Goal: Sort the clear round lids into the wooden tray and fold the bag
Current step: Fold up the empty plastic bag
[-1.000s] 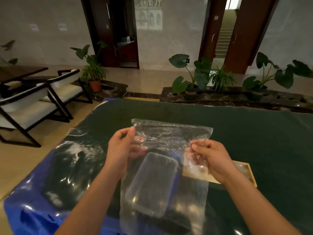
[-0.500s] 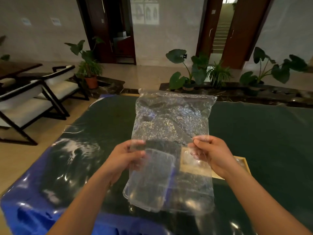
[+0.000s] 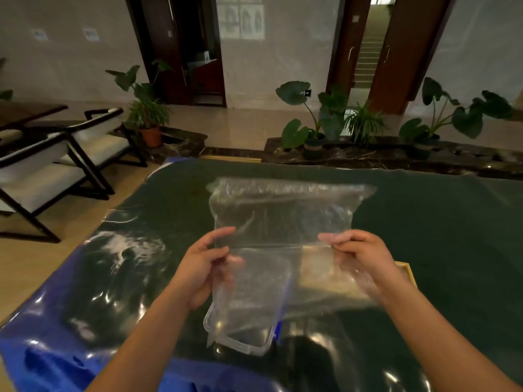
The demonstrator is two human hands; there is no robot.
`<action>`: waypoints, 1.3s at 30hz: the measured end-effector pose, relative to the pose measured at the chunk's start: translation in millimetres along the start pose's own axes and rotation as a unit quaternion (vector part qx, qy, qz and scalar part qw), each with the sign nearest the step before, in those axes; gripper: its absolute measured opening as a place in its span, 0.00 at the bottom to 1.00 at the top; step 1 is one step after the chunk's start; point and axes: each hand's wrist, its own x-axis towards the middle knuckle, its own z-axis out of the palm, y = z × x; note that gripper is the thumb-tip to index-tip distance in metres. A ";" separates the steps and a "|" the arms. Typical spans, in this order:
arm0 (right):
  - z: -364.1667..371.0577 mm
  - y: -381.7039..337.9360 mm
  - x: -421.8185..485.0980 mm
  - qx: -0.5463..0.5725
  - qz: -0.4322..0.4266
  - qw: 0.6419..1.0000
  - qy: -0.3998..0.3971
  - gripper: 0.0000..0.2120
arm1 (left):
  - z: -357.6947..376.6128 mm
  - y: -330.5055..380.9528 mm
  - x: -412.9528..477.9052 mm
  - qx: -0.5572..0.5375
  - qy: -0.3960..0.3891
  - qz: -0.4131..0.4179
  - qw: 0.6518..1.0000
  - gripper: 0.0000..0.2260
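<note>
Clear, crinkly plastic fills the middle of the head view: it is the bag, and I hold it up above the dark green table. My left hand pinches the bag's left edge. The thumb sits on the side facing me, and my fingers are tucked behind the plastic, so I see them pink and fuzzy through it. My right hand pinches the right edge the same way, thumb in front, fingers curled behind. Both hands are closed tight on the bag, well apart from each other, and the plastic is stretched flat between them.

A straight crease runs across the bag from one thumb to the other. The top part of the bag stands up above my hands, and its far edge looks blurry. The bottom part hangs down below my hands.

A clear box with round corners shows under the bag, low down and just beside my left wrist. I cannot tell if it touches the bag. The wooden tray lies on the table behind my right hand, and I see part of it through the plastic. I cannot tell what is in it.

A shiny blue cover wraps the near left edge of the table. White chairs stand on the floor to the left, and green plants stand past the far side of the table.
</note>
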 end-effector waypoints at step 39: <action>7.1 19.7 9.2 -0.059 0.000 0.998 0.036 0.03 | 2.5 -21.2 -36.6 0.023 -0.026 -0.044 0.998 0.41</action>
